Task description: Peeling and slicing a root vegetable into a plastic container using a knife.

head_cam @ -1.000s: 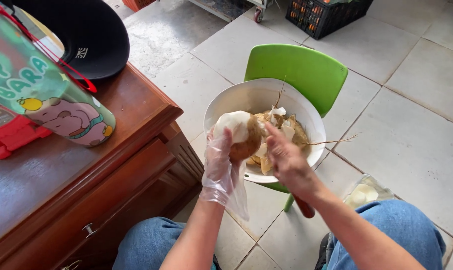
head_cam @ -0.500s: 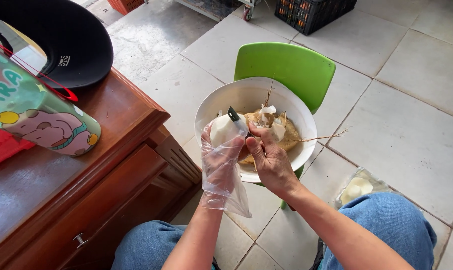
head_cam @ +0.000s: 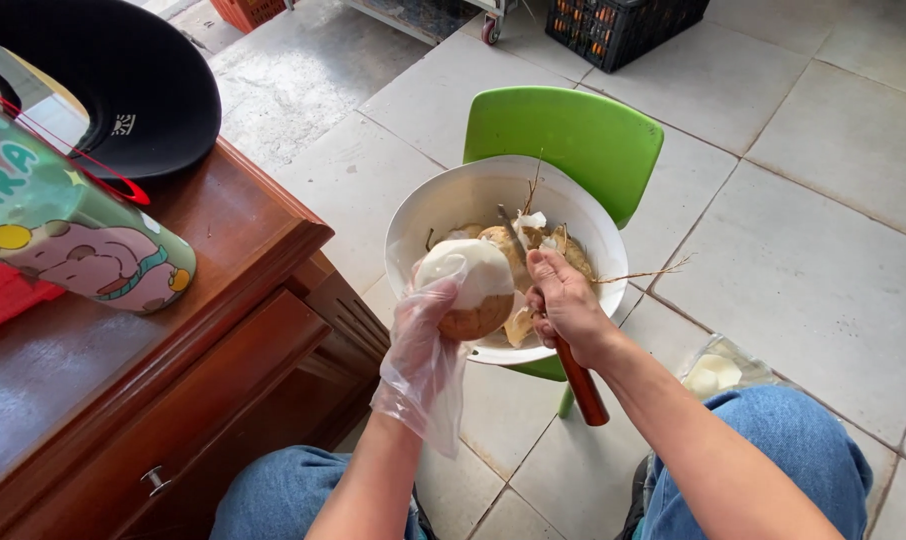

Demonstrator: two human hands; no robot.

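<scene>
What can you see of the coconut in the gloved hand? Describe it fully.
The coconut is small and roundish, mostly peeled: its upper part is smooth and white, its lower part still brown and rough. The left hand, in a loose clear plastic glove, cups it from the left and below, over the near rim of the white bowl. The right hand beside it grips a knife with a brown handle; its blade points away over the bowl.

The gloved left hand (head_cam: 435,325) grips a peeled coconut (head_cam: 470,290) over a white bowl (head_cam: 443,205). The right hand (head_cam: 563,300) clasps a wooden-handled knife (head_cam: 579,380). The bowl sits on a green chair (head_cam: 573,130).
</scene>
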